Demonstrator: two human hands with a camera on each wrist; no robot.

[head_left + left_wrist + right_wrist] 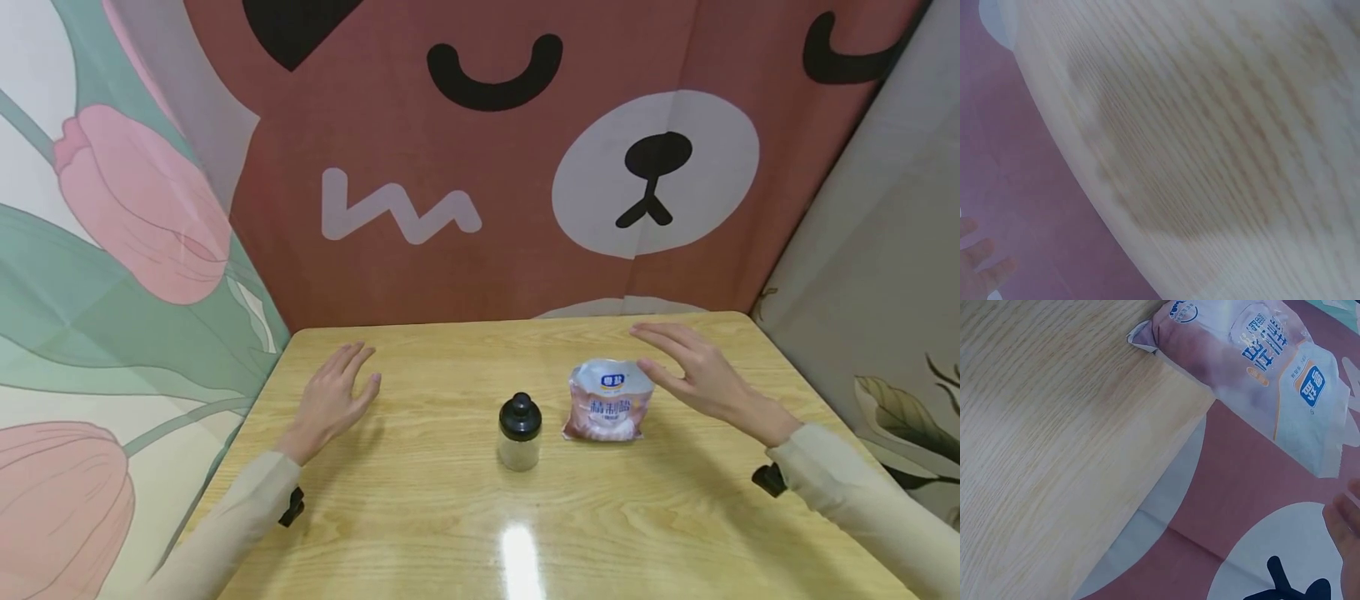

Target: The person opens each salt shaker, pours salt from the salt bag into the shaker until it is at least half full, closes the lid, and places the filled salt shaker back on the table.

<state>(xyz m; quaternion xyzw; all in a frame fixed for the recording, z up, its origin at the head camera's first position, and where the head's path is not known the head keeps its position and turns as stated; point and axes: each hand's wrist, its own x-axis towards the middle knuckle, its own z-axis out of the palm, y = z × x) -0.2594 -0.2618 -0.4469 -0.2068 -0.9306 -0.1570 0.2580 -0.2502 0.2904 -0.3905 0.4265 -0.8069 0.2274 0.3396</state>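
Note:
A clear jar with a black knobbed lid [520, 433] stands upright near the middle of the wooden table. To its right a plastic bag of salt [609, 402], white and pink with blue print, stands upright; the same bag of salt [1254, 369] fills the upper part of the right wrist view. My right hand [693, 375] hovers just right of the bag, fingers extended, holding nothing. Over the table's left side my left hand [333, 400] is raised with straight fingers and holds nothing. Only some fingertips [988, 256] show in the left wrist view.
The wooden table [420, 517] ends at a back edge against a reddish curtain [510, 275] with a cartoon bear face. A flowered curtain [112, 333] hangs at the left, a pale one [885, 250] at the right. Each wrist wears a small black camera [769, 480].

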